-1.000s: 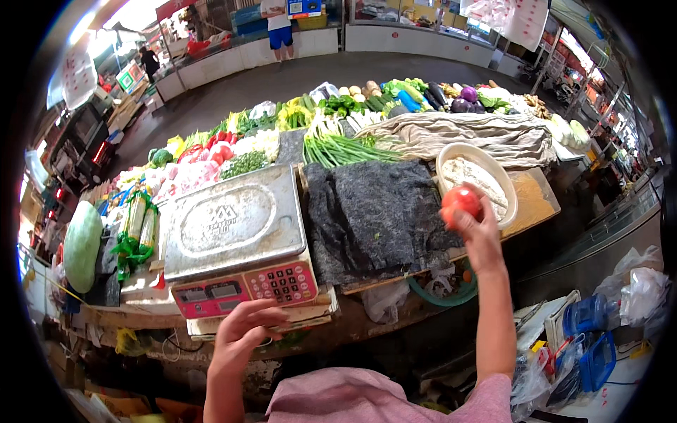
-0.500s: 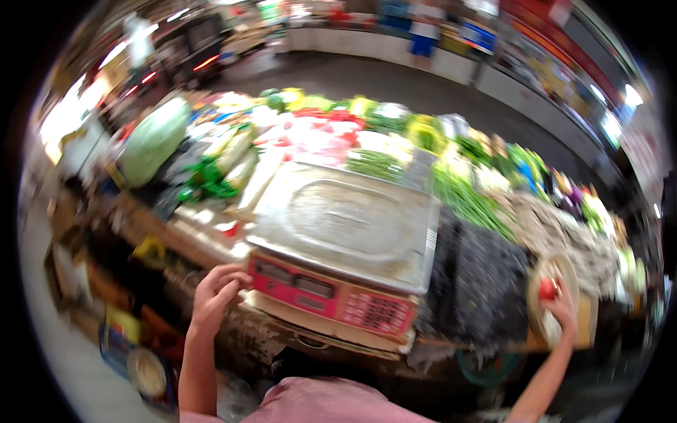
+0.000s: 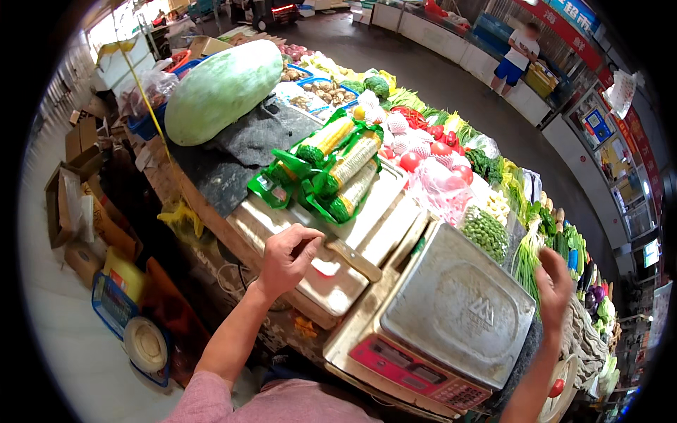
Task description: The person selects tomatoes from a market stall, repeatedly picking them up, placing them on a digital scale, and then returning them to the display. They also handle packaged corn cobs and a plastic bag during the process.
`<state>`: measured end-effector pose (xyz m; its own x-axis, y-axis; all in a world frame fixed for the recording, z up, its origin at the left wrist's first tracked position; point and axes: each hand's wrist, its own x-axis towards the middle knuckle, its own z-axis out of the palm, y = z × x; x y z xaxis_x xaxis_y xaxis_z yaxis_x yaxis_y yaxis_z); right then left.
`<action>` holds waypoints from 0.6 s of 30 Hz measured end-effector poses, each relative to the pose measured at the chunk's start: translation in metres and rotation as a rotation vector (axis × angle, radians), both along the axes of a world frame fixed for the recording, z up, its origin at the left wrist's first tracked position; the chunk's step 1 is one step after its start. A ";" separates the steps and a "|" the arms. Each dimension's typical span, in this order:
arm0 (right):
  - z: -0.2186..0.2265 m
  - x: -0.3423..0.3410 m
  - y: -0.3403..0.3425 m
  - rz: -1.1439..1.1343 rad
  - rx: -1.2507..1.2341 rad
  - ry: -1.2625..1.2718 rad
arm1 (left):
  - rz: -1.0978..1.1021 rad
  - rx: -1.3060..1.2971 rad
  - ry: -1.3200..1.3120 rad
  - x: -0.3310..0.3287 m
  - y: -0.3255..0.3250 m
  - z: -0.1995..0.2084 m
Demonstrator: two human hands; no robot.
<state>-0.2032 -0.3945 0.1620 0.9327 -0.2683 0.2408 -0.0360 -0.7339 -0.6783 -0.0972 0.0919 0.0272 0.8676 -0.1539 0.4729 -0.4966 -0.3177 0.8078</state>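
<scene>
My left hand [image 3: 290, 257] hovers over a white board [image 3: 321, 285] on the stall, its fingers curled in; I see nothing in them. Close by lies a wooden knife handle [image 3: 356, 259]. Just beyond are several ears of corn [image 3: 352, 166] in green packaging. My right hand [image 3: 553, 289] is raised above the right side of the scale, fingers apart, holding nothing, and somewhat blurred. The pink-fronted scale [image 3: 458, 310] has a bare metal pan. Below my right forearm, a small red item [image 3: 556, 388], perhaps a tomato, sits in a pale bowl [image 3: 564, 405].
A big pale green winter melon [image 3: 226, 92] lies at the left on black plastic [image 3: 240, 155]. Tomatoes [image 3: 410, 161], green peas [image 3: 484, 234] and leafy vegetables line the far side. Cardboard boxes [image 3: 83, 144] stand at the left. A person [image 3: 518, 56] stands across the aisle.
My view has swung left. My right hand has let go of the red item, which now sits in the bowl, and has risen. My left hand has moved from the scale's edge toward the corn.
</scene>
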 end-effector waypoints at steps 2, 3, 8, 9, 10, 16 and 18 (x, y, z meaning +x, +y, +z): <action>-0.016 0.091 0.075 0.246 -0.114 -0.011 | 0.060 0.041 0.069 0.013 0.032 -0.011; -0.027 0.128 0.096 0.344 -0.163 -0.021 | 0.060 0.043 0.064 0.021 0.040 -0.019; -0.067 0.251 0.126 0.497 -0.661 -0.012 | 0.027 0.027 -0.022 0.057 0.044 -0.026; -0.075 0.263 0.121 0.473 -0.751 0.219 | 0.036 0.044 -0.010 0.063 0.047 -0.024; -0.082 0.276 0.114 0.457 -0.838 0.446 | 0.060 0.035 -0.006 0.069 0.051 -0.030; -0.124 0.251 0.064 0.568 -0.592 1.083 | 0.094 0.140 -0.037 0.078 0.057 -0.031; -0.129 0.252 0.054 0.598 -0.475 1.143 | 0.075 0.134 -0.005 0.078 0.059 -0.033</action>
<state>0.0485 -0.3406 0.0329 0.6156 0.1322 -0.7769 0.0013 -0.9860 -0.1667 -0.0192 0.1510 -0.0062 0.8768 -0.1505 0.4567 -0.4711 -0.4589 0.7533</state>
